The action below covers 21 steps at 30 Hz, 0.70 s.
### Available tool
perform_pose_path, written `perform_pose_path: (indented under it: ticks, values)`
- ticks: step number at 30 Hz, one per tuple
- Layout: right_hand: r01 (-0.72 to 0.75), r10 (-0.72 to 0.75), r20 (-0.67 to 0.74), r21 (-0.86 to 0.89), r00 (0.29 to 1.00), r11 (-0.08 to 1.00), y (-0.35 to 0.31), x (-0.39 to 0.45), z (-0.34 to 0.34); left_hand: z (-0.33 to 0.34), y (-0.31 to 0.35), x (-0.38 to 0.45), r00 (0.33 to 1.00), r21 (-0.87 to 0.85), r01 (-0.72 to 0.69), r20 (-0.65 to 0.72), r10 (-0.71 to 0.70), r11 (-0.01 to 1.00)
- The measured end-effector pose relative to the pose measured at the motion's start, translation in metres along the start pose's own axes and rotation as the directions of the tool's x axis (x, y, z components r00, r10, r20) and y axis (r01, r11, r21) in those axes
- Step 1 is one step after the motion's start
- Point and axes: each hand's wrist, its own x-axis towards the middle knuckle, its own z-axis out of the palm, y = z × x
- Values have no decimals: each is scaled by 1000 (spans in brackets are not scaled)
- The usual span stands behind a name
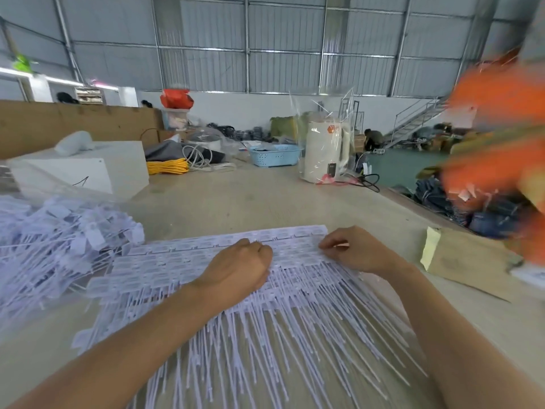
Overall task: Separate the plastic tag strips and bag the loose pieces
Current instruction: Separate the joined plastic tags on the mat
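Tag strips (224,261) fanned flat on desk (236,199), head rows far, tails toward wearer, prob. so rows can be torn off in turn. Approx 4–5 overlapped layers; exact count impossible. Left hand (236,270) resting mid-stack, fingers curled under, prob. pinning it; whether gripping anything cannot be told. Right hand (351,249) at right end of top rows, fingers (326,245) bent, seemingly pinching a tag edge. Loose pieces (53,240) heaped left under clear plastic, prob. the bag. Two hands, one heap.
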Motion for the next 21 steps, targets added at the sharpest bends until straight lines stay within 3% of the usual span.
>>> perform_pose_path:
  ticks: [6, 12, 16, 19, 21]
  values:
    - [-74, 57, 201, 77, 978, 994, 1, -8, -11, -3, -3, -4, 998, -107, 39, 53, -34, 993]
    - [-73, 61, 177, 60, 982, 996, 0, -9, -11, -12, -7, -5, 987, -248, 82, 157, -44, 965]
    - [-29, 22, 130, 49, 991, 998, -5, -12, -14, -26, -10, 8, 932, -248, 157, 357, -61, 956]
    - [5, -12, 52, 144, 999, 990, -9, -14, -23, -37, -13, 19, 869, -288, 222, 491, -55, 932]
    - [34, -40, 17, 304, 999, 952, -13, -16, -28, -43, -14, 23, 877, -335, 235, 477, -51, 912]
